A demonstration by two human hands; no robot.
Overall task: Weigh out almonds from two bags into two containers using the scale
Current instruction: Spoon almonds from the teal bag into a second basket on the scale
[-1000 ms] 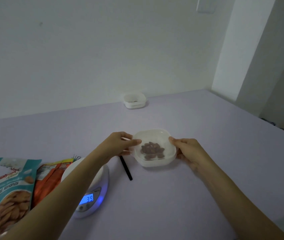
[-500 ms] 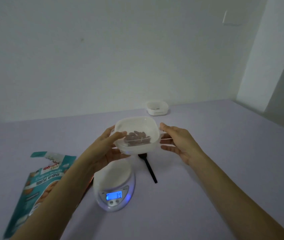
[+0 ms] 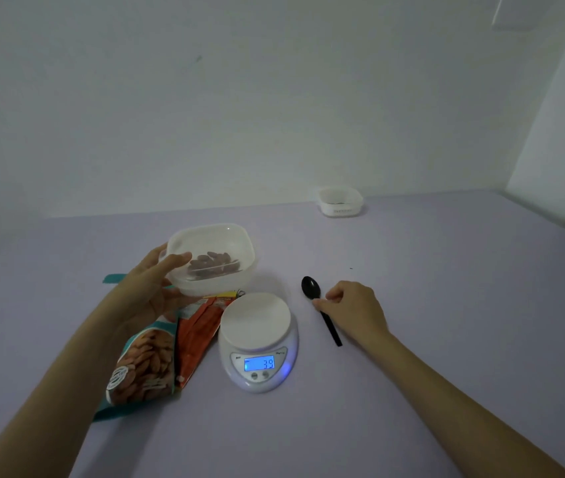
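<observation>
Near the round scale (image 3: 257,326), left hand (image 3: 150,291) holds squarish translucent container (image 3: 219,243)

translucent plastic container (image 3: 210,260), glossy scale (image 3: 258,341)

The scale (image 3: 258,343) shows the digits 3 and 9 in dark figures on its lit blue display (image 3: 259,363), and whether a point stands between them cannot be told. Small marks sit on the scale's face at either side above the display, too tiny to read. The teal bag (image 3: 143,367) carries a round seal and lines of print beside its picture of almonds, and the orange bag (image 3: 198,329) has a label near its top, but none of that lettering is legible.
</observation>
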